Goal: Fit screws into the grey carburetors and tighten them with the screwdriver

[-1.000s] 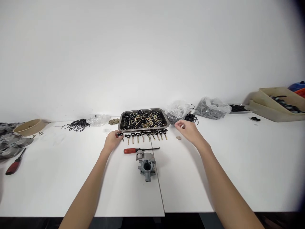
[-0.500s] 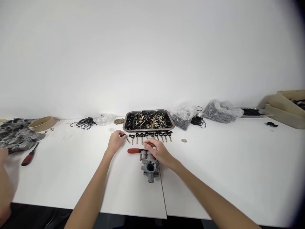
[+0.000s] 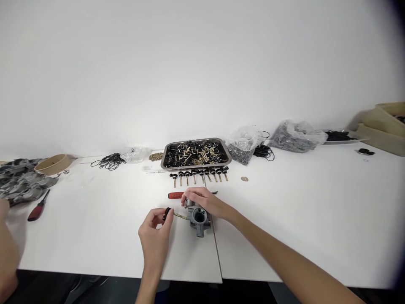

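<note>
My left hand (image 3: 155, 231) pinches the black knob of a brass rod (image 3: 180, 215) between thumb and fingers. The rod points right, its tip at the left side of a grey metal carburetor (image 3: 200, 227); whether the tip is inside a hole I cannot tell. From above, my right hand (image 3: 205, 202) grips the carburetor's upper part, hiding some of it. Just behind lies a red-handled screwdriver (image 3: 175, 195), its middle covered by my right hand. Farther back, several similar black-knobbed brass rods (image 3: 194, 176) lie in a row.
Behind the row sits a metal tray (image 3: 162, 160) heaped with rods. Bags of small parts (image 3: 242, 145), (image 3: 294, 137) and black rubber rings (image 3: 112, 161) line the wall. At left are grey castings (image 3: 23, 179), a tan bowl (image 3: 53, 164), another screwdriver (image 3: 38, 211) and another person's arm (image 3: 6, 249). A washer (image 3: 244, 179) lies right.
My left hand has come from the row toward me with a black-knobbed brass rod, bringing it to the carburetor's left side. My right hand has settled lower onto the carburetor.
</note>
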Action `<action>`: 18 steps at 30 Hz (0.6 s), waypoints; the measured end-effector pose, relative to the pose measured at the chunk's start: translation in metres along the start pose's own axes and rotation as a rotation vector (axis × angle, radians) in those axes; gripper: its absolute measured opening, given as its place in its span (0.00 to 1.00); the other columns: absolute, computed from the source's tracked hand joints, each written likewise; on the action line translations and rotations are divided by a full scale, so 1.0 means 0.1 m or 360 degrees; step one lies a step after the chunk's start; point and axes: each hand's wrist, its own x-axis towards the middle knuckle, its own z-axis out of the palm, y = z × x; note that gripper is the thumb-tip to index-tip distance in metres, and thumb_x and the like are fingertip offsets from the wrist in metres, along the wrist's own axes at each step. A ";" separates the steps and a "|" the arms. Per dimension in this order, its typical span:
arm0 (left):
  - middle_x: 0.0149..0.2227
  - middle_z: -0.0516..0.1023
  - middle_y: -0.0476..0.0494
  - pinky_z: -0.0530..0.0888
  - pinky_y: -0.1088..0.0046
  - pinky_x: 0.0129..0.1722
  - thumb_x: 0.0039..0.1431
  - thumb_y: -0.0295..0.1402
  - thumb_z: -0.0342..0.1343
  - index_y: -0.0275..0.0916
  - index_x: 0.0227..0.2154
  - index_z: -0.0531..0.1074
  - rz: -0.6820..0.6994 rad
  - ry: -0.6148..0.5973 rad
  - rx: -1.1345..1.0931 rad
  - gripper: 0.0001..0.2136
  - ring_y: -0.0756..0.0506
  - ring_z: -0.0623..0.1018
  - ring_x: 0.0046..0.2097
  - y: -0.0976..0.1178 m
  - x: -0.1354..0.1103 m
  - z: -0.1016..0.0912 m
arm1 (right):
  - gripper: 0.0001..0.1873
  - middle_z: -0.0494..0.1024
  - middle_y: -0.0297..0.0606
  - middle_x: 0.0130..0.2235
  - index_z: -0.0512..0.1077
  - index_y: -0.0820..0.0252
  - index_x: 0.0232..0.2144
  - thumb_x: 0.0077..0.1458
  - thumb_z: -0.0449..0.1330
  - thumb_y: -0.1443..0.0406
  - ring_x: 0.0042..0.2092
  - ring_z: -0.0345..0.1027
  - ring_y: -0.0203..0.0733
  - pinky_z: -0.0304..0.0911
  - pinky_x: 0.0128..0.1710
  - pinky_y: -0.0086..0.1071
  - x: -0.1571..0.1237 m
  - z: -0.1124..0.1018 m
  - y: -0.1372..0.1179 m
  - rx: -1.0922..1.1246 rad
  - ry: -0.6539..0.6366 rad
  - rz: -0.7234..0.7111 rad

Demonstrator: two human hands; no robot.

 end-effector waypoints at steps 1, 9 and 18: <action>0.27 0.73 0.47 0.72 0.72 0.31 0.47 0.47 0.61 0.41 0.29 0.71 -0.0021 0.0004 -0.0015 0.14 0.48 0.71 0.29 0.00 0.00 0.01 | 0.22 0.74 0.38 0.37 0.73 0.62 0.33 0.64 0.47 0.55 0.36 0.64 0.35 0.57 0.38 0.28 0.00 0.00 0.00 0.0005 0.0003 -0.0002; 0.26 0.73 0.47 0.69 0.75 0.30 0.42 0.46 0.65 0.36 0.29 0.73 -0.0132 0.0140 -0.0257 0.18 0.51 0.70 0.28 0.04 -0.08 0.05 | 0.20 0.74 0.38 0.38 0.73 0.63 0.34 0.64 0.48 0.56 0.39 0.65 0.37 0.57 0.40 0.28 0.01 0.00 0.07 0.0035 0.0020 -0.0019; 0.35 0.74 0.43 0.72 0.75 0.32 0.44 0.42 0.65 0.35 0.28 0.71 -0.0058 0.0019 -0.0446 0.15 0.50 0.72 0.32 0.07 -0.26 0.21 | 0.19 0.73 0.39 0.35 0.72 0.64 0.32 0.64 0.47 0.59 0.36 0.65 0.36 0.58 0.38 0.28 0.04 0.02 0.09 0.0140 0.0062 -0.0019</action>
